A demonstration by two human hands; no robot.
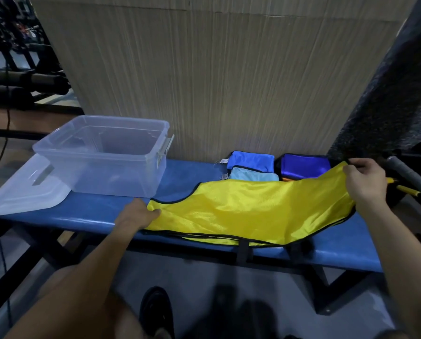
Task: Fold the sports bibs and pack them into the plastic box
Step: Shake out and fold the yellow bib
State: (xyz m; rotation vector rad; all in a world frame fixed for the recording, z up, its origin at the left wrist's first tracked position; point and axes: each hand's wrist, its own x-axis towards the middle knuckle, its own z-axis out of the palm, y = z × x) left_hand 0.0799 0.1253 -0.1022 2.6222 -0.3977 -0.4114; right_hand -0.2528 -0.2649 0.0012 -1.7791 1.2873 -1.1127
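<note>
Your left hand (137, 215) pinches the left end of the yellow bib (251, 211), with the thumb lying on top of the fabric at its narrow corner and the remaining fingers hidden beneath it. Your right hand (363, 184) grips the right end of the same bib, fingers curled over its upper edge, and holds that end raised off the surface so that the fabric slopes down toward the left. The yellow bib is spread lengthwise along the blue padded bench (94, 216); its black-trimmed lower edge hangs slightly past the near edge of the bench, and a black strap (243, 250) dangles below it. Just behind the bib, against the wall, lie the folded bibs: a blue bib (252, 160) resting partly on a light blue bib (253, 176), and to their right a dark blue bib (304, 165) stacked on an orange one, of which only a thin edge shows. The clear plastic box (101, 155) stands open on the left part of the bench, well apart from the folded bibs, with nothing visible inside. Its lid (23, 194) lies flat beside it, tucked partly under the box's left side and overhanging the bench end.
</note>
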